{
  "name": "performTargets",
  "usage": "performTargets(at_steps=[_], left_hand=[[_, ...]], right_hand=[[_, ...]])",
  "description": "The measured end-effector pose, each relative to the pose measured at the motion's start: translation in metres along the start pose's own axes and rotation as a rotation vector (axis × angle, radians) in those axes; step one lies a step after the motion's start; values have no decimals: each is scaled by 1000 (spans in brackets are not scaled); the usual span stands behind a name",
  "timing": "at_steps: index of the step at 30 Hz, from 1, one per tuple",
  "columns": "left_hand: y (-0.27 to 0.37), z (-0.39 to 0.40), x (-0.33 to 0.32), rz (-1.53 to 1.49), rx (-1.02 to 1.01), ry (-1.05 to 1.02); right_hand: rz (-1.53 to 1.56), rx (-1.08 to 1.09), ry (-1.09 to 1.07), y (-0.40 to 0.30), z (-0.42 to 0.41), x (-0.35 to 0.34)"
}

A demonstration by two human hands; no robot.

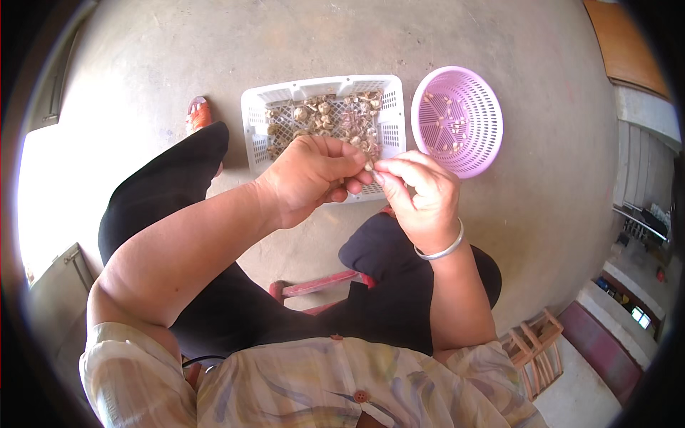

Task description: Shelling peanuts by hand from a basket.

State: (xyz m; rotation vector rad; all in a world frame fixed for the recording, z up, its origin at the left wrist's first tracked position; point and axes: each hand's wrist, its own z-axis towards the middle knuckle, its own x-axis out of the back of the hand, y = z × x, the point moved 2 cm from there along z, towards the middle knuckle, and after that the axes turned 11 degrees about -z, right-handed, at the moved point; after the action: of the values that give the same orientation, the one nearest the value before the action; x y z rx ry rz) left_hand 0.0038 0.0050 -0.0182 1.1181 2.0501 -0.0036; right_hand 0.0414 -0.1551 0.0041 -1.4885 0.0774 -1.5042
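Observation:
Above the near edge of a white plastic basket (321, 85), my left hand (316, 174) and my right hand (420, 187) meet at the fingertips. A small garlic clove (368, 166) is pinched by my left hand, and the thumb and forefinger of my right hand touch it. My right wrist wears a silver-coloured bangle. Garlic bulbs (321, 109) and loose papery skins (350, 120) lie in the white basket, partly hidden by my hands. To its right stands a round pink plastic basket (495, 123) with several pale peeled cloves (456, 125) on its bottom.
Both baskets stand on a concrete floor (332, 32). My knees are on either side, with an orange sandal (199, 113) at the left. Part of a red stool frame (321, 283) shows between my legs. A wooden rack or chair (535, 348) is at the lower right.

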Motion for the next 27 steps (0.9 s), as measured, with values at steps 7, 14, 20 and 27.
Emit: performTargets(at_steps=[7, 14, 20, 27], left_hand=[[-6, 0, -4, 215, -85, 93], [-7, -1, -4, 173, -63, 42], [-7, -1, -3, 159, -53, 64], [1, -5, -9, 308, -166, 36]], right_hand=[[-21, 71, -21, -3, -1, 0], [247, -209, -144, 3, 0, 3], [46, -69, -30, 1, 0, -5], [-13, 34, -9, -2, 4, -1]])
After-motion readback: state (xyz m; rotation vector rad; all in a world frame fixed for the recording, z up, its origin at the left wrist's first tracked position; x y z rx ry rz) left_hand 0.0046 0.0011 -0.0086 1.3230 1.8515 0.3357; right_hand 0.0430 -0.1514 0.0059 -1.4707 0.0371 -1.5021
